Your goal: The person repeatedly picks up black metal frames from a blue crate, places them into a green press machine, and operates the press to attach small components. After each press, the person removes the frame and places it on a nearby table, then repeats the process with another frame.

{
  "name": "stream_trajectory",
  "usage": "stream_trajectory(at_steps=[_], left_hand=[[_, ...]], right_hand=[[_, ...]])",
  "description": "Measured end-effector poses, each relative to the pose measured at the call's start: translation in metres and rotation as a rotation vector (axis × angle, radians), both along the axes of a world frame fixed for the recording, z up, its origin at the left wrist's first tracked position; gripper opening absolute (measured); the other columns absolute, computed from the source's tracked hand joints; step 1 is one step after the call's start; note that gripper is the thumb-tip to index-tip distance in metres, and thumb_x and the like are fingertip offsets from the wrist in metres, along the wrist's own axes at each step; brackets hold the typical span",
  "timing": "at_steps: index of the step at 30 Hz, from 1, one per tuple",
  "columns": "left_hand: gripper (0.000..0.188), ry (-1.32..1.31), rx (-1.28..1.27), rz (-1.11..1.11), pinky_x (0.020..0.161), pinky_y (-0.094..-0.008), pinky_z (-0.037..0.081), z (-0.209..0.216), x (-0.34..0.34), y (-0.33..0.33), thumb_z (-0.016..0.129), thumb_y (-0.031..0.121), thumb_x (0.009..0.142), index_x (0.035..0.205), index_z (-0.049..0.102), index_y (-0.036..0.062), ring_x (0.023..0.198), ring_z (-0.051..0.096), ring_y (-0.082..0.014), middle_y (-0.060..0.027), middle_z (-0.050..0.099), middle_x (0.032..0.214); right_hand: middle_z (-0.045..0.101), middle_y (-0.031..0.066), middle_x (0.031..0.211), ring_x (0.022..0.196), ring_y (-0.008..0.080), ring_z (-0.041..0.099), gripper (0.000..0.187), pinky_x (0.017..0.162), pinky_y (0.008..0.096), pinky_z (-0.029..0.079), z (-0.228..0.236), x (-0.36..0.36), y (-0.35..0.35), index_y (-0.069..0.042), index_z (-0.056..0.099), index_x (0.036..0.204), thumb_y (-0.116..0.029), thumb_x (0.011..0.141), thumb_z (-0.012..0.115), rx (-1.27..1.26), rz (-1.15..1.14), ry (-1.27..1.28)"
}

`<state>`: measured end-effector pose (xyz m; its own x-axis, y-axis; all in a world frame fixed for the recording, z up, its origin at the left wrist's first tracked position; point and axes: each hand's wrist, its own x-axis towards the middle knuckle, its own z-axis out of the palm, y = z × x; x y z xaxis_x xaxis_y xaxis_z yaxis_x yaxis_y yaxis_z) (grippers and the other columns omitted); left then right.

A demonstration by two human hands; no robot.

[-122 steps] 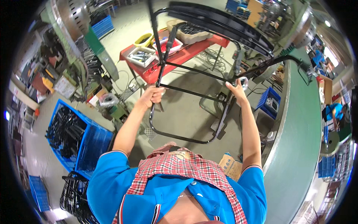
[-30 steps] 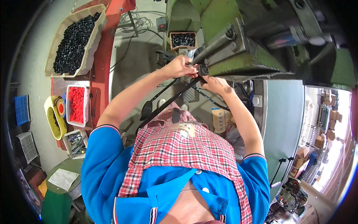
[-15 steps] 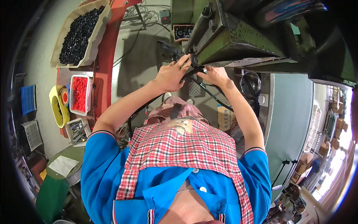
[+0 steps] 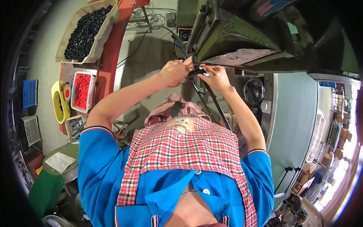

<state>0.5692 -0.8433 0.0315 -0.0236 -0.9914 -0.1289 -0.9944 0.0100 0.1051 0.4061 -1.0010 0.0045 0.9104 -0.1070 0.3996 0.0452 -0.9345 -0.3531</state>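
Note:
In front of me, both hands meet under the jaw-like head of a dark green machine. My left hand is closed at the left end of a black metal frame, its fingers reaching up beside the machine head. From the other side my right hand pinches the same black metal frame near its top. Long thin black rods of the frame run down from the hands toward the red checked apron. Exactly where the fingertips touch the frame is partly hidden.
The machine's heavy green body overhangs at the upper right. On a red bench to the left stand a tray of small black parts, a white tub of red parts and a yellow container. Cables lie behind.
Both hands have drawn closer around the machine head, and my left fingers have curled in. The black frame has turned, its rods now running more steeply down. My view has shifted slightly.

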Motion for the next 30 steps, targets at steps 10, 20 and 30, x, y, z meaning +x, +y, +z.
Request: stream_trajectory(at_steps=[10,20,30], left_hand=[[0.045,0.127,-0.211,-0.119,0.064,-0.0427,0.053,0.012,0.015,-0.012,0.061,0.005,0.067,0.111,0.061,0.0055,0.075,0.066,-0.0318,-0.0135,0.066,0.079],[0.017,0.138,-0.231,-0.230,0.070,-0.0448,0.054,-0.007,0.027,-0.025,0.059,0.003,0.064,0.080,0.065,0.0016,0.078,0.066,-0.0365,-0.0193,0.065,0.078],[0.022,0.224,-0.430,-0.352,0.071,-0.0438,0.054,-0.015,0.043,-0.032,0.059,0.009,0.066,0.087,0.064,0.0012,0.083,0.066,-0.0342,-0.0167,0.063,0.078]], right_hand=[[0.070,0.0138,0.086,0.080,0.0314,0.066,0.030,0.072,0.0389,0.052,0.020,-0.001,-0.003,-0.009,0.070,0.105,-0.025,0.081,0.072,-0.029,-0.002,-0.032],[0.057,0.0109,0.126,0.119,0.0273,0.052,0.041,0.097,0.0423,0.044,0.017,0.003,-0.023,-0.020,0.052,0.133,-0.034,0.095,0.053,-0.286,0.095,0.344],[0.062,0.0061,0.116,0.109,0.0238,0.057,0.033,0.089,0.0410,0.045,0.023,0.012,-0.037,-0.016,0.061,0.120,-0.031,0.092,0.059,-0.065,0.193,0.317]])
